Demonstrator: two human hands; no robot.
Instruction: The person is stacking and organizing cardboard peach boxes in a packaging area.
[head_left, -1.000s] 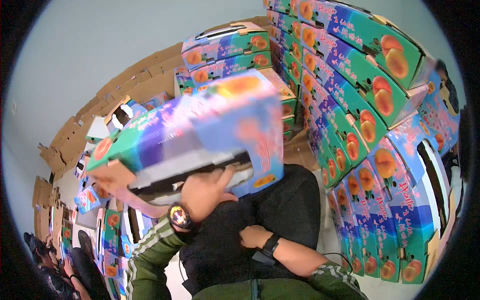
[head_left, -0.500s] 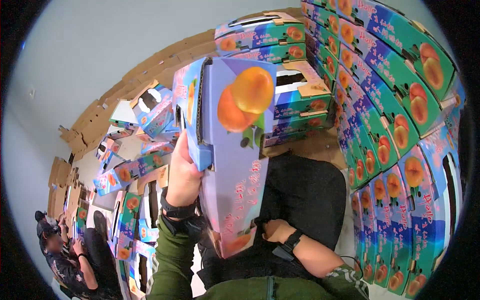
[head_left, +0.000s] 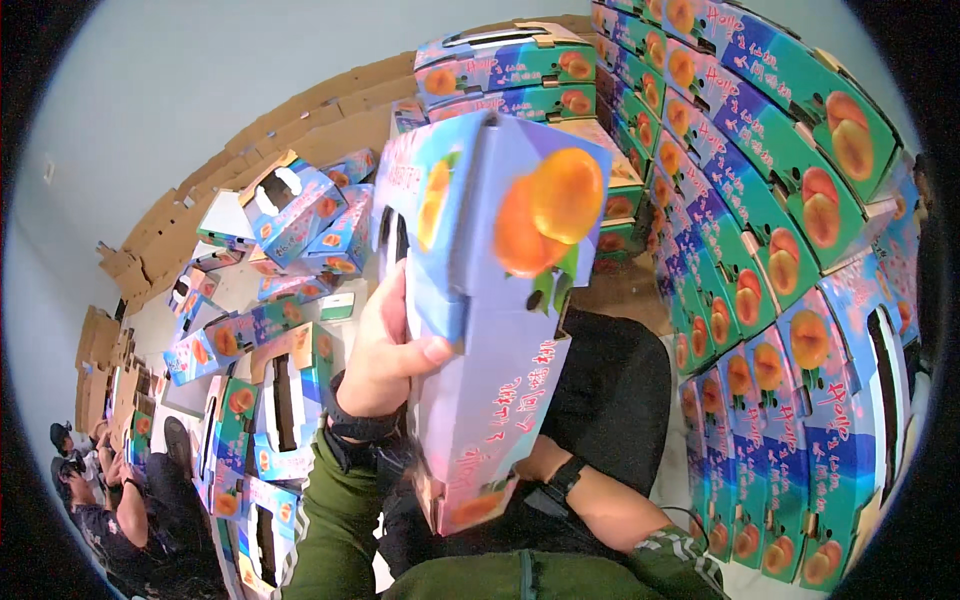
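Since the earlier frame, the fruit carton (head_left: 490, 300) has risen slightly, upright at frame centre.
Head view: left hand (head_left: 385, 350) grasps its edge; right hand's grip is hidden behind it. Finished cartons (head_left: 790, 250) stack right; loose ones (head_left: 290, 210) remain left.

Glossy printed cardboard box (head_left: 480, 300) — plain brown matt flats (head_left: 300, 110)

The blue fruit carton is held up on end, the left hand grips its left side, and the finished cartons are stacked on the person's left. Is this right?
One thing is wrong. In the head view the stacked cartons rise on the person's right, not left. The blue fruit carton does stand on end, and the left hand grips its left side.
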